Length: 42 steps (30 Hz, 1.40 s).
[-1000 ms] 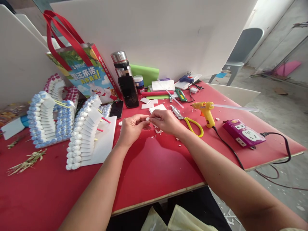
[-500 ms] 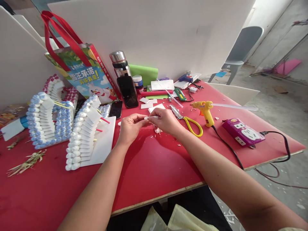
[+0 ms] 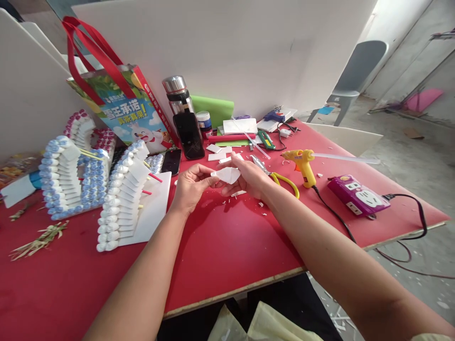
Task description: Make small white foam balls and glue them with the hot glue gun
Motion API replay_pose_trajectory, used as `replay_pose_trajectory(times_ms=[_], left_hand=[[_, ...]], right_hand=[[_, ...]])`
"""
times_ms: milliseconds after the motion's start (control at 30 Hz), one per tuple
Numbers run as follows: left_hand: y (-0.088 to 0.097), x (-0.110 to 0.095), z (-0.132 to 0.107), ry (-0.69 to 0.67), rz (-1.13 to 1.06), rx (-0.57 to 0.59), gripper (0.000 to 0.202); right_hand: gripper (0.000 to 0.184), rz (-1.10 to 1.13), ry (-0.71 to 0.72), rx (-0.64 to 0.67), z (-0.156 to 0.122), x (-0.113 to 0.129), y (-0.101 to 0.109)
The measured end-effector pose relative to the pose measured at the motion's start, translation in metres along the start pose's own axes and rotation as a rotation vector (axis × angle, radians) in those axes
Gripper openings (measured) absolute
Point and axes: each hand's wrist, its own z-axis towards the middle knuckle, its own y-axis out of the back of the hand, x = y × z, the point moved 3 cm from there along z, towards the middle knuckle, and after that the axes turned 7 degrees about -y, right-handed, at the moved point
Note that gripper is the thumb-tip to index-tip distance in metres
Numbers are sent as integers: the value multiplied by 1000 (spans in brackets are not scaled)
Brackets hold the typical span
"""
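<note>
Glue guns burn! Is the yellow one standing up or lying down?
Standing up: the yellow glue gun rests handle-down on the red table.

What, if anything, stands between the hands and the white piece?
Nothing visible. The left hand pinches the white piece at its left tip and the right hand holds its right side, above the red table.

Bare hands (image 3: 192, 187) (image 3: 249, 179) and forearms (image 3: 152, 265), pale yellow garment (image 3: 265, 327).
</note>
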Motion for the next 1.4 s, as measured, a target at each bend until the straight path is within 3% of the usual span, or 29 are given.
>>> replay_pose_trajectory(times_ms=[100,233,400,533,733,867,1000,1200,1400], left_hand=[[0,0,0,1,7,11,34],[0,-2,0,-8,40,33,37],[0,-3,1,-14,56,34,37],[0,-2,1,-8,38,47,34],[-5,2,0,32,-4,-24,35],[-7,1,0,55,-37,-68,38],[-3,-1,0,43,11,-30,40],[0,0,1,11,40,-7,39],[1,-1,1,93,-12,28,41]], right_hand=[[46,97,-74,105,-1,0,-1],[32,58,-7,73,-5,2,-1],[26,-103,40,40,-8,4,2],[31,-312,170,-5,-9,9,2],[30,-763,319,-288,-12,11,-3],[18,-996,562,-430,-15,12,-10],[18,-1095,646,-394,-14,10,-14],[18,-1003,592,-399,-13,8,-12],[19,-1109,681,-338,-10,6,-13]])
